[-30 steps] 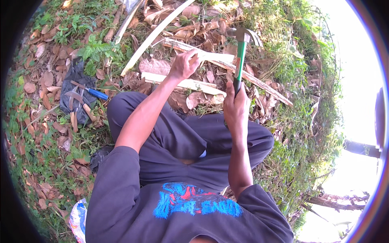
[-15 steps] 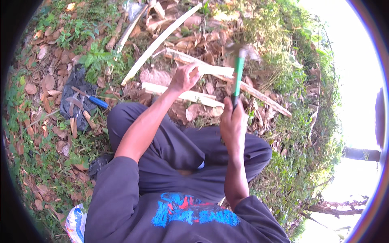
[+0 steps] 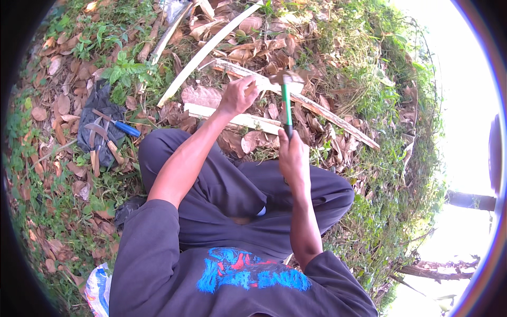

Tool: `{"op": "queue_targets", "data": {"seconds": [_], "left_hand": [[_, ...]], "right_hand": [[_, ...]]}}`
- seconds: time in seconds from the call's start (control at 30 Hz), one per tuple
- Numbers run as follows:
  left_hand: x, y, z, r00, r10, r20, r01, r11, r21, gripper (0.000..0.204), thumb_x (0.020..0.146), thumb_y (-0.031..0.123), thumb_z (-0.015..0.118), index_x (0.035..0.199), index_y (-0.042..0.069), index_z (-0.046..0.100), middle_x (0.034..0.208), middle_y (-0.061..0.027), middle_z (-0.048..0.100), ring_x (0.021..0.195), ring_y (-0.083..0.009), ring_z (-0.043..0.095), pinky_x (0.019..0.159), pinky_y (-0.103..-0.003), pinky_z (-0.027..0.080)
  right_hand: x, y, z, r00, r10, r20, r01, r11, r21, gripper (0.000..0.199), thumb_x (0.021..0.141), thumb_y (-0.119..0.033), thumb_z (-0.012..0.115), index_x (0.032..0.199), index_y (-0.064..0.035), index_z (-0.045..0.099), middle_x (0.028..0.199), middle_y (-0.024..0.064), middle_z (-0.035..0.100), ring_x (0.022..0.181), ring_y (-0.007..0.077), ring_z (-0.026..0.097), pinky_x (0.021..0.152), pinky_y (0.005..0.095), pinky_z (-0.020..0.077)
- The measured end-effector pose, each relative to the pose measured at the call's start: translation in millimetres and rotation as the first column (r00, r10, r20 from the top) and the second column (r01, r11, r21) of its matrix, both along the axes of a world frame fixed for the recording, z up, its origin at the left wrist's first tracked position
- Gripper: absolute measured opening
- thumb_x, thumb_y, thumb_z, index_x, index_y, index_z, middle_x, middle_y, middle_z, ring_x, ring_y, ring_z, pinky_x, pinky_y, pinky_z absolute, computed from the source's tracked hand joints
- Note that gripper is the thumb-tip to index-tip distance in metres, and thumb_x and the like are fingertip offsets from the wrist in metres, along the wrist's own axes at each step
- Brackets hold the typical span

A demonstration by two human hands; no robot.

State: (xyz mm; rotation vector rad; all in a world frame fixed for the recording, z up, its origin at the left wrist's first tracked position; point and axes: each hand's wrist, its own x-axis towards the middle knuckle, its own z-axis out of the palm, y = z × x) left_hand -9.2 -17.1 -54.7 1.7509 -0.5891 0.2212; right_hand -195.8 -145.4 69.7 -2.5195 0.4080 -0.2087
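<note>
My left hand (image 3: 238,96) is closed at the left end of a short pale wood piece (image 3: 262,83), its fingers hiding that end. In my right hand (image 3: 294,158) is a hammer (image 3: 287,100) with a green shaft and black grip, held upright in the picture. The hammer's head covers part of the short piece, and I cannot tell whether the two touch. Underneath runs a long rough wood strip (image 3: 338,122), slanting down to the right. Nearer my crossed legs lies another pale wood strip (image 3: 237,118).
To the left, a blue-handled tool (image 3: 127,129) and a curved blade with a wooden handle (image 3: 113,150) lie on a black plastic bag (image 3: 95,108). A long, bowed pale strip (image 3: 208,50) lies beyond my left hand. Dry leaves and green plants cover the ground.
The hammer has swung left and its head has come down over the short wood piece. My right hand shifted left with it. My left hand stays nearly in place.
</note>
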Motion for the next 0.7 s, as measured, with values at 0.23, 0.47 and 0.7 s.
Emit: {"op": "queue_targets", "data": {"seconds": [0.23,0.47,0.7], "left_hand": [[-2,-4,1,0.999,-0.030,-0.024,0.030,1.000,0.007,0.038,0.094,0.029,0.059,0.114,-0.003,0.064,0.100,-0.0241,0.072,0.090,-0.0348,0.073,0.078,-0.041,0.061],[-5,-4,-10,0.999,-0.030,-0.016,0.030,0.998,0.049,0.036,0.096,0.029,0.059,0.118,0.001,0.063,0.095,-0.0202,0.072,0.087,-0.0305,0.073,0.074,-0.037,0.062],[-2,-1,0,0.999,-0.006,-0.053,0.006,1.000,0.008,0.034,0.092,0.028,0.061,0.109,-0.002,0.064,0.091,-0.0240,0.072,0.081,-0.0338,0.073,0.074,-0.042,0.059]], "right_hand": [[-4,-1,-21,0.999,0.029,-0.019,-0.032,0.986,-0.166,0.030,0.104,-0.028,0.053,0.097,0.0017,0.053,0.083,0.0295,0.060,0.072,0.0475,0.059,0.065,0.0564,0.0442],[3,8,38,0.990,-0.071,-0.122,0.080,0.994,0.074,0.032,0.105,-0.031,0.052,0.099,0.0006,0.055,0.065,0.0228,0.058,0.055,0.0433,0.055,0.054,0.0506,0.0425],[15,11,63,0.985,-0.157,-0.067,0.167,0.967,0.195,0.035,0.105,-0.033,0.053,0.097,0.0011,0.054,0.065,0.0224,0.057,0.055,0.0427,0.056,0.050,0.0488,0.0412]]}}
